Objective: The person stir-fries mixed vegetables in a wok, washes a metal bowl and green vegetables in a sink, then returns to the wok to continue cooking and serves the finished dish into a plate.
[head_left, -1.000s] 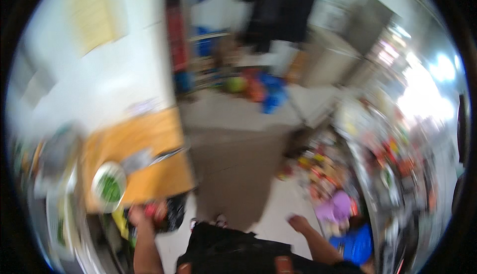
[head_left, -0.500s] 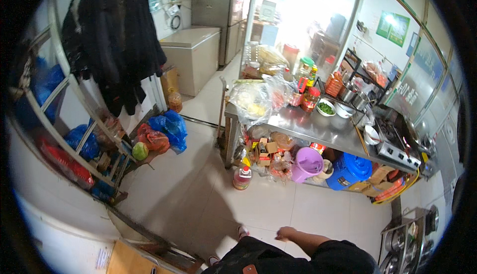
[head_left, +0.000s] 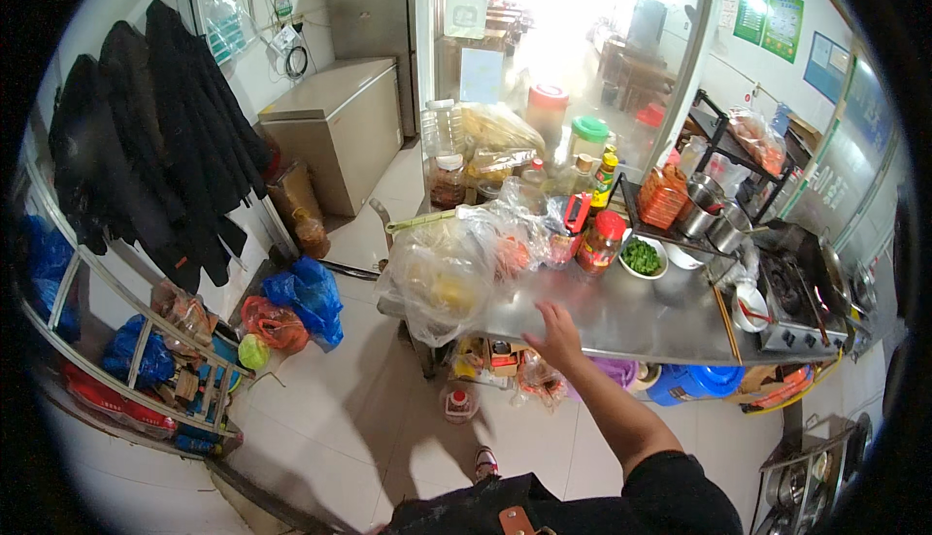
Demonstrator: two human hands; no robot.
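Observation:
My right hand (head_left: 556, 333) reaches out over the near edge of the steel counter (head_left: 621, 314), fingers apart and holding nothing. Just left of it lies a large clear plastic bag (head_left: 437, 278) with something yellow inside. Beyond the fingers are a smaller clear bag with orange-pink contents (head_left: 512, 253) and a red-lidded jar (head_left: 601, 244). A white bowl of chopped greens (head_left: 642, 257) stands to the right of the jar. My left hand is out of sight.
A gas stove (head_left: 791, 292) sits at the counter's right end, beside a black rack (head_left: 684, 234) holding metal pots. Below are a blue bucket (head_left: 694, 383) and a red-capped bottle (head_left: 459, 403) on the floor. Blue bags (head_left: 309, 300) and a cabbage (head_left: 253, 351) lie at left.
I have come closer to the counter. My right hand has risen from beside my body and stretched forward over the counter's edge, its fingers now spread.

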